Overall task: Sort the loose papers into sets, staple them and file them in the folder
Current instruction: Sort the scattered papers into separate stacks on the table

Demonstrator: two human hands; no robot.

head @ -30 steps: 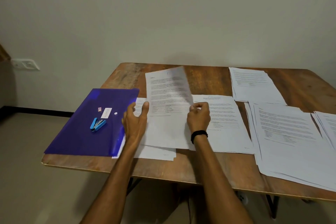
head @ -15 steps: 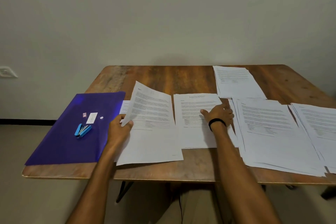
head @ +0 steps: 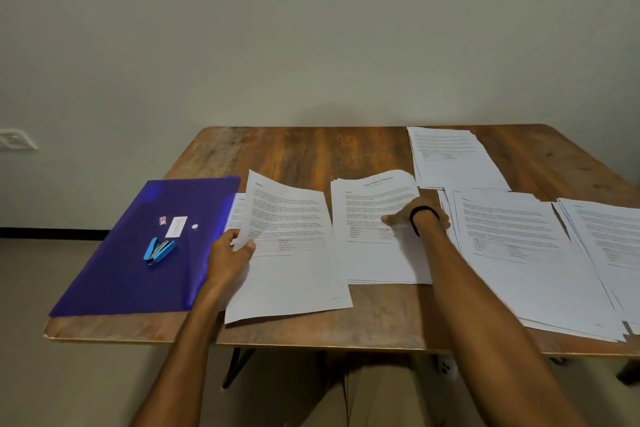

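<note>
- The far middle of the table [head: 311, 156] is bare wood, open from the folder [head: 131, 281] across to the far stack [head: 450, 159].
- The wall [head: 311, 45] stands just behind the far edge.
- The folder covers the left end, and the stapler [head: 160, 250] lies on it.
- The left hand [head: 230, 253] holds a sheet [head: 291, 274] tilted up, filling the gap between the folder and the middle stack [head: 374, 260].
- The right hand [head: 415, 218] rests on the middle stack, and its forearm crosses the near edge.
- The overlapping right stacks [head: 512, 253] cover the right side down to the near edge.
- A bare strip runs along the near edge below the sheet and middle stack.
- The far right corner is bare.
</note>
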